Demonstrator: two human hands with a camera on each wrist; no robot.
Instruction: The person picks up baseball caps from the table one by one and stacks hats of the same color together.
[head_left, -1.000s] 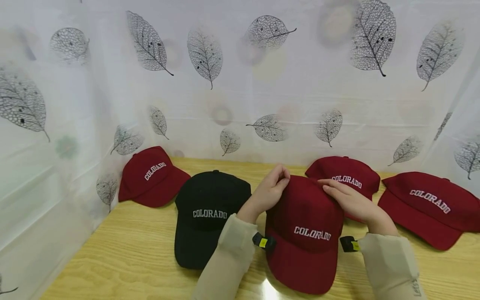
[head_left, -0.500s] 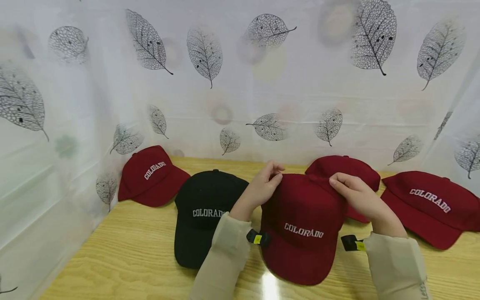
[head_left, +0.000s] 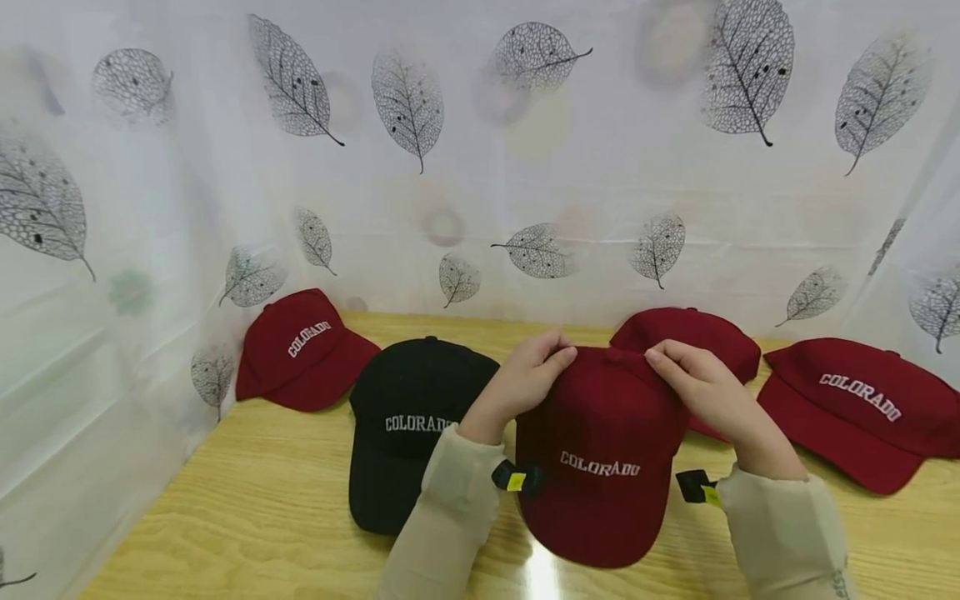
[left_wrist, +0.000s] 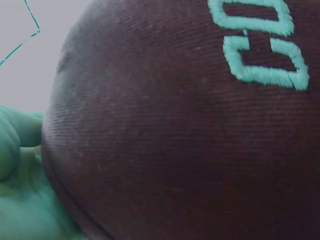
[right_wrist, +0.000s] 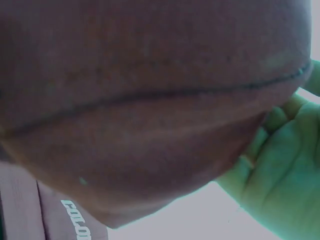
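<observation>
Front red cap (head_left: pixel 600 425): held by the crown in two hands, above or on the table (head_left: pixel 247 492), right of the black cap (head_left: pixel 420 379).
Left hand (head_left: pixel 525 379) and right hand (head_left: pixel 708 387): each pinched one side of the crown top, thumbs foremost. I judged the step in hand to be adjusting the cap's set; the next move seemed to call for even pressure from both sides. Most fingers were hidden behind the crown; I could not tell whether the brim touched wood. Black cap: lettering partly covered by the left sleeve (head_left: pixel 461 492). Right-hand red cap (head_left: pixel 862 417): cut off at the frame edge. Left red cap (head_left: pixel 300 358): whole in view. Rear red cap (head_left: pixel 686 325): lettering masked. Leaf-print curtain (head_left: pixel 480 167): backdrop.
</observation>
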